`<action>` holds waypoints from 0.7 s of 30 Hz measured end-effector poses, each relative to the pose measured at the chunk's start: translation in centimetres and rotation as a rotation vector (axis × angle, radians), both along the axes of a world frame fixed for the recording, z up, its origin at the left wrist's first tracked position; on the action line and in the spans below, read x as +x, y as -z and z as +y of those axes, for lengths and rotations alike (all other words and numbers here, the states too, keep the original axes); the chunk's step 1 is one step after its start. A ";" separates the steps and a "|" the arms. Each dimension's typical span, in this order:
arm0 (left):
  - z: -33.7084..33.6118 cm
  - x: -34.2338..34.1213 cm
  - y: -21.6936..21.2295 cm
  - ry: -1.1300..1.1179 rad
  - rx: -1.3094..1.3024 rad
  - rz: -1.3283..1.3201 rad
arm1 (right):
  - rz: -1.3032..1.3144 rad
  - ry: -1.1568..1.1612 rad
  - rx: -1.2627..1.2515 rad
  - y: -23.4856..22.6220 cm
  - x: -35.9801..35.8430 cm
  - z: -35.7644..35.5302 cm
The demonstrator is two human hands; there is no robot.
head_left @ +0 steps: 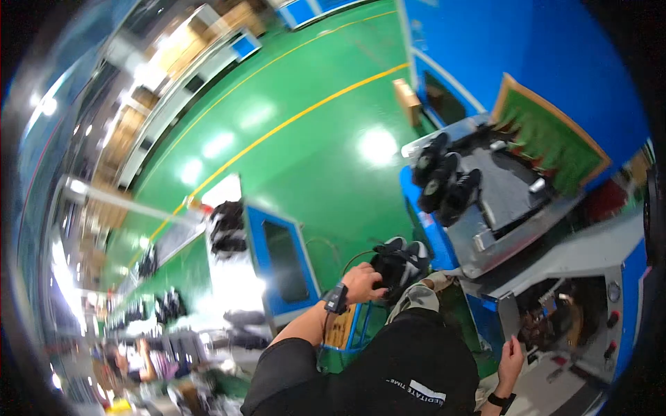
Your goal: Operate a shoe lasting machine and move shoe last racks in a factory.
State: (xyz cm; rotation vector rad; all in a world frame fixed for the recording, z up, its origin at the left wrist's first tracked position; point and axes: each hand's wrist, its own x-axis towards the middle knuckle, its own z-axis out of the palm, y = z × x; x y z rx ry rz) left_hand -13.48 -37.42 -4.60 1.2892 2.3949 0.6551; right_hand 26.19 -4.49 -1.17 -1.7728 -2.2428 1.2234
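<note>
Two shoes (397, 267) are sitting low in front of the wearer's knees, just beyond a wooden stool (340, 327) with a blue frame, and the left hand (362, 282) is resting at the near side of the dark upper. From where I am watching, its fingers are bending around that edge, though I cannot tell whether they are gripping or only touching. The right hand (511, 359) is hanging well apart, beside the open grey machine (548, 253); its fingers are lying close together, and I am seeing nothing in it, but blur is keeping me from being sure. Pale soles or trim are showing on the far ends of the shoes, while their uppers are looking dark and soft. I am judging each one light, with a sole stiff enough to carry the lift and an upper that could be giving under a hard pinch. For a hold, I am favouring the collar, with the thumb inside and fingers outside, or a span across the heel, where the shape should be firmest; smooth trim might be slipping a little under the fingertips. Nothing about them is looking fragile. Up to the right, three more shoes (439, 184) are lying side by side on a metal tray (510, 191), before a green curtain (548, 139).
</note>
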 end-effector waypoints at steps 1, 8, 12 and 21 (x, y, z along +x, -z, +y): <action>-3.5 0.4 -1.0 -0.072 -0.032 0.029 | 0.003 -0.074 0.010 1.2 0.0 0.0; -31.5 3.0 -6.4 -0.825 -0.364 0.134 | 0.018 -0.449 -0.039 2.9 -2.9 -1.0; -47.1 3.6 -11.2 -1.488 -0.377 1.188 | 0.112 -0.601 0.015 2.9 -5.2 -1.9; -10.4 -4.9 -1.1 -0.906 0.163 0.354 | 0.404 -0.181 0.618 -10.0 -7.2 5.1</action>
